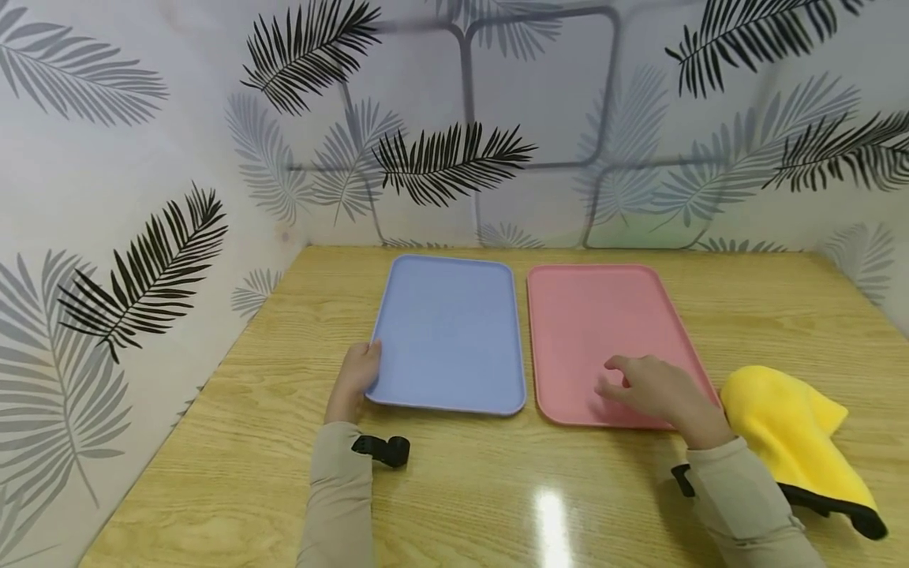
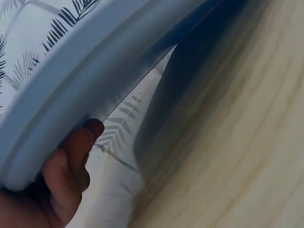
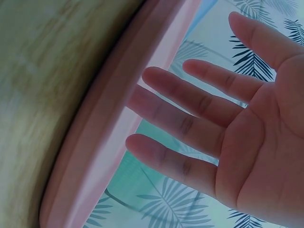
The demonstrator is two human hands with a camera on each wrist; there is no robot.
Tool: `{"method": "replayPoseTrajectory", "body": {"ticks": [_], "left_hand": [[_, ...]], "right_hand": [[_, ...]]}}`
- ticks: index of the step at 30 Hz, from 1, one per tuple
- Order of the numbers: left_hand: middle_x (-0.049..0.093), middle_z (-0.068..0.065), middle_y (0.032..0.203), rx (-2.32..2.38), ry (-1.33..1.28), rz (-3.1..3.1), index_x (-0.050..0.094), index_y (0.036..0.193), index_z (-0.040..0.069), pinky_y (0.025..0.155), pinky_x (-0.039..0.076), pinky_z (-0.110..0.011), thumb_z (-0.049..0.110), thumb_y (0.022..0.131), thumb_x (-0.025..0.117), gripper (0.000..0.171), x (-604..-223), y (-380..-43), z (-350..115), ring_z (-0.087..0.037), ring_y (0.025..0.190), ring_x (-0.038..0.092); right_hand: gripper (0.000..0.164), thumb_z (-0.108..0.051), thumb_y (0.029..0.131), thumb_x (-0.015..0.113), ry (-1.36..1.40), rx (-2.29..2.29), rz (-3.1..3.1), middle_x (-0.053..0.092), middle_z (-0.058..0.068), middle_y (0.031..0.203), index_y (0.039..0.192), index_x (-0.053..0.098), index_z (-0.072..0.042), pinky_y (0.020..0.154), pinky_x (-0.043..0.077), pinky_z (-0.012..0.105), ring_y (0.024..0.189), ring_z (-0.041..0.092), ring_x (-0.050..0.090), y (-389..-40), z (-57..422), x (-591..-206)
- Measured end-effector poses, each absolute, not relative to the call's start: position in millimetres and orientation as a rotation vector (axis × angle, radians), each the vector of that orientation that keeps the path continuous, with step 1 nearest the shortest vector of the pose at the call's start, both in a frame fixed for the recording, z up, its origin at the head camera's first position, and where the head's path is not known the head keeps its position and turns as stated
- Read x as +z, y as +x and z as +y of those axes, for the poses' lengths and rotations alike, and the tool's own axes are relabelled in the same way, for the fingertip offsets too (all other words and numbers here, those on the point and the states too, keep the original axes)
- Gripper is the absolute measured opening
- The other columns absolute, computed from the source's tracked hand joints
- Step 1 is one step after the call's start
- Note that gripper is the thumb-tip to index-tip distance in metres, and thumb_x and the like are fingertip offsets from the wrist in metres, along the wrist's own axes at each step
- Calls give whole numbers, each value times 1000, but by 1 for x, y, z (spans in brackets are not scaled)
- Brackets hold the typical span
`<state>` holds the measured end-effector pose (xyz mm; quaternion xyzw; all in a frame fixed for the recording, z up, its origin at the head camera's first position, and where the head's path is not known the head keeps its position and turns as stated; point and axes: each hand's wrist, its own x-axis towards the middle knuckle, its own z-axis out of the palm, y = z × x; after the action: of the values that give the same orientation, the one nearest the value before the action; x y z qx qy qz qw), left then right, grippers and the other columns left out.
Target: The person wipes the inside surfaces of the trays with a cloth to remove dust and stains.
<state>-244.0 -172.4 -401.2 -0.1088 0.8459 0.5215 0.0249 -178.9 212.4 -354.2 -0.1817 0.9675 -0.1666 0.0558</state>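
Note:
My left hand (image 1: 357, 371) grips the left edge of a blue rectangular tray (image 1: 449, 331), thumb at the rim. In the left wrist view, its curled fingers (image 2: 64, 178) are under the tray's edge, and a gap shows between that edge and the wooden table. To the right of the blue tray lies a pink tray (image 1: 596, 315) of similar shape, flat on the table. Over its near right part hovers my right hand (image 1: 655, 388). The right wrist view shows that hand's palm with its fingers (image 3: 171, 156) spread and nothing held.
A yellow cloth (image 1: 784, 434) with a black edge lies bunched on the wooden table (image 1: 469, 489), right of the pink tray and beside the right forearm. A wall covering with a leaf pattern (image 1: 454, 166) rises behind the table and along its left side.

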Motion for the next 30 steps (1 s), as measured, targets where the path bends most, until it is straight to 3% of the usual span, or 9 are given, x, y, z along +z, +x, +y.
{"method": "replayPoseTrajectory", "body": {"ticks": [10,16,30], "left_hand": [[53,-12,74,1726,-342,2558,53,96,-12,54,47,-28,20,98,32,39,-396,-236,-168,-15,59,53],[49,-10,71,1746,-300,2615,51,92,-11,52,45,-26,17,97,34,34,-394,-227,-169,-14,58,49],[53,-12,71,1872,-261,2624,53,99,-13,51,46,-27,15,98,32,35,-379,-205,-143,-15,57,51]], "right_hand": [[40,-28,86,55,-547,-501,2938,60,5,77,111,55,3,59,44,39,71,20,56,-178,213,-355],[40,-27,85,58,-568,-500,2978,60,5,74,109,56,4,60,45,39,68,20,56,-177,214,-355],[40,-28,86,57,-543,-492,2990,60,6,78,111,56,3,62,45,40,71,21,57,-173,217,-352]]}}
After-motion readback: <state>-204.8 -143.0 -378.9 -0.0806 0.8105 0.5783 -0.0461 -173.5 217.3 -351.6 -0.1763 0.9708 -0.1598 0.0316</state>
